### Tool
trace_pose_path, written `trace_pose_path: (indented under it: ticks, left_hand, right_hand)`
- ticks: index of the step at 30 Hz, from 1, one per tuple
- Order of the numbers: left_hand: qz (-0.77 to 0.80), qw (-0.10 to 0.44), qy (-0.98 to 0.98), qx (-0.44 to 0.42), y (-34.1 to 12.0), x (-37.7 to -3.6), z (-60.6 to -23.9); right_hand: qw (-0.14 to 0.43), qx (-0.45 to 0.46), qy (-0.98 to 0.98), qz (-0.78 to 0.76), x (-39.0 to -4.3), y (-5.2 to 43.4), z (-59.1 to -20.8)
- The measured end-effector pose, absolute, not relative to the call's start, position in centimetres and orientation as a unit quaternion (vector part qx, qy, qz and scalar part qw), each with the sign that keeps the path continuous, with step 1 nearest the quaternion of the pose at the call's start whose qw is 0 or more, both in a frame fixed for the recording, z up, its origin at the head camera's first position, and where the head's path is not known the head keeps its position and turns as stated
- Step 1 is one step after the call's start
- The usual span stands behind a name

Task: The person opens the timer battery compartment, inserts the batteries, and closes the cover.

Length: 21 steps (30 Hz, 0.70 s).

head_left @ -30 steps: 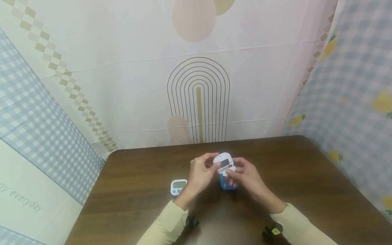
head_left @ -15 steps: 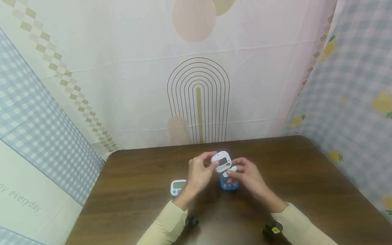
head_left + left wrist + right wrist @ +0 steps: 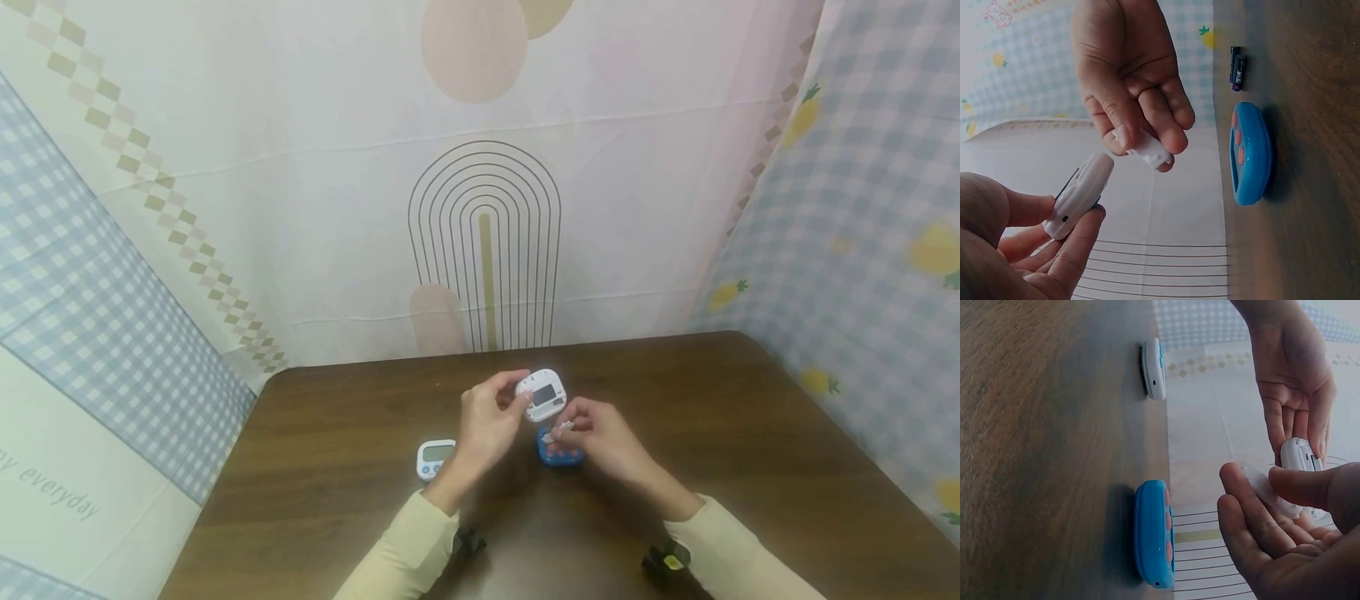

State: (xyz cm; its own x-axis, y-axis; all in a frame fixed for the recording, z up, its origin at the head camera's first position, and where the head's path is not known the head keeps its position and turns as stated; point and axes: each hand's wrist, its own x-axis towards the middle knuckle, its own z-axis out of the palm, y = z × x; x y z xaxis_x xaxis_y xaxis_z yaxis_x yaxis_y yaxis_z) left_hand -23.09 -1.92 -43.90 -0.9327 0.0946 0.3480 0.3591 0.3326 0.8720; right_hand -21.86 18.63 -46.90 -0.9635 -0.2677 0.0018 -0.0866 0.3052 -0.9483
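My left hand [image 3: 486,427] grips a white digital timer [image 3: 551,407] above the table, thumb on its back and fingers on the far face. The back has a dark rectangular patch, with a battery slot below it. Between thumb and fingers, my right hand [image 3: 609,440] pinches a small white battery cover [image 3: 1149,150], apart from the timer. Under the right hand, a blue timer [image 3: 1254,153] with pink buttons lies on the table, partly hidden in the head view.
Left of the left wrist lies another white timer [image 3: 437,454] with blue buttons. Two dark batteries [image 3: 1237,70] are on the brown table [image 3: 337,500] near the blue timer. Patterned cloth [image 3: 337,233] hangs behind the table and at both sides.
The battery cover has come away from the timer's lower edge. My right hand has drawn it slightly down and turned it; my left hand has shifted the timer slightly left.
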Motion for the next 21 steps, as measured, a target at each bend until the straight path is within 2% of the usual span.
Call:
trace_pose_path:
  ticks: [9,21]
  left_hand:
    - [-0.562,0.123,-0.805,-0.145,-1.92,-23.18,-43.80]
    - [-0.557,0.121,-0.809,-0.148,-1.93,-23.05,-43.91]
  right_hand:
    - [0.055,-0.120,0.852,-0.507,-21.63,18.42,-46.31]
    - [0.100,-0.182,0.860,-0.466,-21.33,18.17,-46.53]
